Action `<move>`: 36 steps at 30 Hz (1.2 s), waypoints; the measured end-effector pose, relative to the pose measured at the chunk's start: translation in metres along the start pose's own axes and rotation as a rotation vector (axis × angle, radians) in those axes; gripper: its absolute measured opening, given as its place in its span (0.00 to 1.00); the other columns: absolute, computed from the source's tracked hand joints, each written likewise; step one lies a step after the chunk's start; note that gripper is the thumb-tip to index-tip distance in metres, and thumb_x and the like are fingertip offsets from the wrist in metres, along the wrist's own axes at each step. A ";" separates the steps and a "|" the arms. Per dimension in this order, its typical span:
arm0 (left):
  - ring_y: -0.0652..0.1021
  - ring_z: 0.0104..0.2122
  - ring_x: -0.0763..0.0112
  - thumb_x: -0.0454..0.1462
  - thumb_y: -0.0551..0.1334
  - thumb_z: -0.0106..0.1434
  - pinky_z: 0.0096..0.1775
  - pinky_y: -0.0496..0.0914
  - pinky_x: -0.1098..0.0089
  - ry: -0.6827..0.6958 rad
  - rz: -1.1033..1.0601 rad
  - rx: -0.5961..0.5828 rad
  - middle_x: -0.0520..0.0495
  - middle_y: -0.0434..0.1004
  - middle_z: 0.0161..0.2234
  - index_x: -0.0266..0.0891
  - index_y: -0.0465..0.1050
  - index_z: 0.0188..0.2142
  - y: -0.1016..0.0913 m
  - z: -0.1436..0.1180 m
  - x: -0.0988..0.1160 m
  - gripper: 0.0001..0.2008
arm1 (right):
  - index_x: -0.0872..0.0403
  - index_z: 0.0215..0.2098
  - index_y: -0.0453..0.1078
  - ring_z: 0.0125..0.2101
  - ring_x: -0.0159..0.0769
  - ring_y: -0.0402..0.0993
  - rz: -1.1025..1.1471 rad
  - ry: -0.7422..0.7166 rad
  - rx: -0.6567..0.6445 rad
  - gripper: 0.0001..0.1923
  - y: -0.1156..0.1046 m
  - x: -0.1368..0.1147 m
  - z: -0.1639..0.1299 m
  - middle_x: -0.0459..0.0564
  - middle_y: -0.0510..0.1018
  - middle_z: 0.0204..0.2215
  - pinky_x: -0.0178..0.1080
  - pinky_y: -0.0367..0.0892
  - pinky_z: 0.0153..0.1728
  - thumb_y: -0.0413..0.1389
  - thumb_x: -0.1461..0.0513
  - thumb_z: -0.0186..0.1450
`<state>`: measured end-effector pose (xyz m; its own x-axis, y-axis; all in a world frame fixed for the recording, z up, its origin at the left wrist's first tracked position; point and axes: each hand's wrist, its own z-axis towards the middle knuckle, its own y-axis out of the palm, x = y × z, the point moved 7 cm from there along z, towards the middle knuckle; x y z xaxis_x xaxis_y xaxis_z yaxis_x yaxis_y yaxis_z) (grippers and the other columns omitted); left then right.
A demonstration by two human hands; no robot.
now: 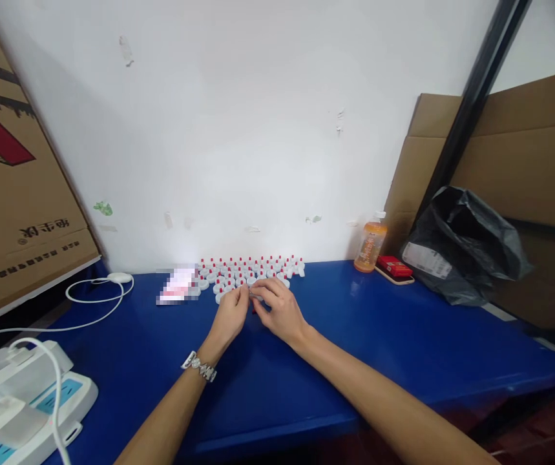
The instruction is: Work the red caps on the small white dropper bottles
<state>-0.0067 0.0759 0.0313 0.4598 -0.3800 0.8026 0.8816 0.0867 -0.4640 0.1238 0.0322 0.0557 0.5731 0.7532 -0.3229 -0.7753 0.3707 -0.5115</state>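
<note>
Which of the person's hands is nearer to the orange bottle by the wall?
Right. The right hand lies left of the orange bottle, across bare blue table; the left hand is farther left.

Blue table spans the lower frame, glossy surface. At centre, against the wall: a cluster of small white caps with red tips. Left of it, a blurred pink-white item. Far left: white cable and white power strip. Right of centre: orange bottle, red box, black plastic bag.
</note>
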 end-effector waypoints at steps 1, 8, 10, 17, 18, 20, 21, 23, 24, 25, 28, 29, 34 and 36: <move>0.63 0.21 0.72 0.53 0.45 0.67 0.26 0.58 0.70 -0.014 -0.025 0.019 0.53 0.59 0.19 0.41 0.59 0.22 -0.005 0.001 -0.004 0.24 | 0.50 0.43 0.75 0.46 0.41 0.71 -0.010 0.031 0.023 0.12 -0.004 0.006 0.000 0.54 0.77 0.43 0.45 0.69 0.48 0.52 0.67 0.66; 0.69 0.28 0.69 0.53 0.50 0.67 0.34 0.64 0.69 0.094 0.107 -0.058 0.52 0.67 0.25 0.41 0.62 0.28 -0.015 0.002 -0.007 0.20 | 0.51 0.39 0.74 0.44 0.39 0.72 0.080 0.266 0.202 0.07 -0.035 0.035 -0.002 0.51 0.77 0.39 0.42 0.67 0.50 0.55 0.64 0.65; 0.71 0.34 0.66 0.50 0.53 0.67 0.38 0.66 0.67 0.192 0.188 -0.131 0.48 0.72 0.32 0.40 0.68 0.32 -0.002 -0.002 -0.002 0.17 | 0.51 0.36 0.75 0.46 0.40 0.70 0.039 0.281 0.231 0.04 -0.037 0.034 -0.003 0.51 0.75 0.40 0.43 0.65 0.51 0.58 0.62 0.63; 0.72 0.36 0.65 0.46 0.55 0.67 0.41 0.67 0.64 0.212 0.259 -0.226 0.46 0.73 0.37 0.41 0.74 0.47 0.007 -0.008 -0.005 0.16 | 0.53 0.35 0.74 0.28 0.34 0.69 0.158 0.418 0.152 0.06 -0.029 0.050 -0.010 0.45 0.74 0.26 0.37 0.66 0.34 0.56 0.60 0.63; 0.72 0.36 0.65 0.46 0.55 0.67 0.40 0.66 0.65 0.200 0.256 -0.224 0.46 0.73 0.36 0.41 0.74 0.48 0.003 -0.009 -0.005 0.17 | 0.54 0.35 0.73 0.27 0.34 0.69 0.174 0.427 0.156 0.06 -0.030 0.053 -0.009 0.45 0.75 0.26 0.37 0.65 0.33 0.56 0.60 0.63; 0.72 0.34 0.66 0.46 0.54 0.67 0.39 0.66 0.66 0.174 0.243 -0.219 0.47 0.74 0.35 0.40 0.74 0.45 -0.004 -0.009 -0.003 0.16 | 0.54 0.34 0.73 0.29 0.34 0.71 0.161 0.414 0.164 0.06 -0.031 0.057 -0.002 0.46 0.78 0.28 0.37 0.66 0.35 0.55 0.60 0.63; 0.72 0.33 0.66 0.46 0.54 0.67 0.38 0.66 0.66 0.161 0.235 -0.219 0.47 0.74 0.34 0.40 0.74 0.43 -0.006 -0.009 -0.003 0.16 | 0.54 0.34 0.73 0.30 0.34 0.72 0.144 0.396 0.159 0.06 -0.031 0.059 0.003 0.46 0.78 0.29 0.37 0.66 0.36 0.55 0.61 0.63; 0.72 0.32 0.67 0.46 0.54 0.67 0.36 0.65 0.67 0.145 0.214 -0.225 0.47 0.75 0.34 0.39 0.74 0.38 -0.009 -0.008 -0.001 0.15 | 0.53 0.33 0.73 0.31 0.34 0.73 0.099 0.357 0.117 0.06 -0.027 0.064 0.015 0.46 0.78 0.29 0.36 0.66 0.37 0.54 0.62 0.63; 0.72 0.31 0.67 0.46 0.54 0.67 0.35 0.65 0.67 0.144 0.203 -0.228 0.47 0.75 0.33 0.39 0.74 0.37 -0.010 -0.007 -0.001 0.15 | 0.53 0.32 0.73 0.31 0.34 0.73 0.069 0.341 0.075 0.06 -0.023 0.068 0.020 0.46 0.79 0.29 0.36 0.66 0.37 0.54 0.63 0.62; 0.72 0.31 0.67 0.46 0.54 0.66 0.35 0.65 0.67 0.144 0.195 -0.230 0.47 0.75 0.33 0.39 0.74 0.36 -0.010 -0.007 -0.001 0.15 | 0.53 0.32 0.73 0.31 0.34 0.73 0.032 0.328 0.022 0.05 -0.017 0.071 0.025 0.46 0.79 0.30 0.36 0.66 0.37 0.54 0.63 0.62; 0.72 0.30 0.68 0.45 0.54 0.66 0.33 0.64 0.68 0.137 0.195 -0.225 0.48 0.75 0.32 0.40 0.73 0.35 -0.010 -0.006 -0.003 0.14 | 0.53 0.29 0.73 0.32 0.34 0.73 -0.098 0.316 -0.160 0.05 -0.001 0.082 0.033 0.47 0.80 0.31 0.36 0.64 0.38 0.55 0.65 0.60; 0.71 0.30 0.68 0.45 0.54 0.66 0.33 0.64 0.68 0.133 0.208 -0.221 0.48 0.75 0.32 0.40 0.73 0.34 -0.011 -0.006 -0.004 0.14 | 0.53 0.28 0.73 0.32 0.35 0.74 -0.133 0.318 -0.208 0.04 0.003 0.085 0.033 0.47 0.80 0.31 0.37 0.63 0.39 0.56 0.65 0.60; 0.71 0.30 0.68 0.41 0.55 0.64 0.33 0.63 0.68 0.129 0.290 -0.197 0.47 0.76 0.32 0.39 0.73 0.33 -0.014 -0.006 -0.007 0.11 | 0.52 0.29 0.76 0.32 0.36 0.75 -0.191 0.354 -0.303 0.05 0.009 0.087 0.028 0.45 0.82 0.30 0.43 0.58 0.49 0.57 0.64 0.60; 0.71 0.29 0.68 0.41 0.55 0.64 0.32 0.63 0.68 0.125 0.296 -0.193 0.48 0.76 0.32 0.39 0.73 0.33 -0.015 -0.006 -0.008 0.11 | 0.52 0.30 0.77 0.32 0.35 0.75 -0.165 0.361 -0.315 0.05 0.009 0.085 0.027 0.45 0.82 0.28 0.44 0.58 0.49 0.58 0.64 0.60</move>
<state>-0.0243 0.0727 0.0294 0.6644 -0.4750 0.5770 0.6710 0.0393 -0.7404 0.1584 0.1141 0.0448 0.7799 0.4418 -0.4434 -0.5804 0.2450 -0.7767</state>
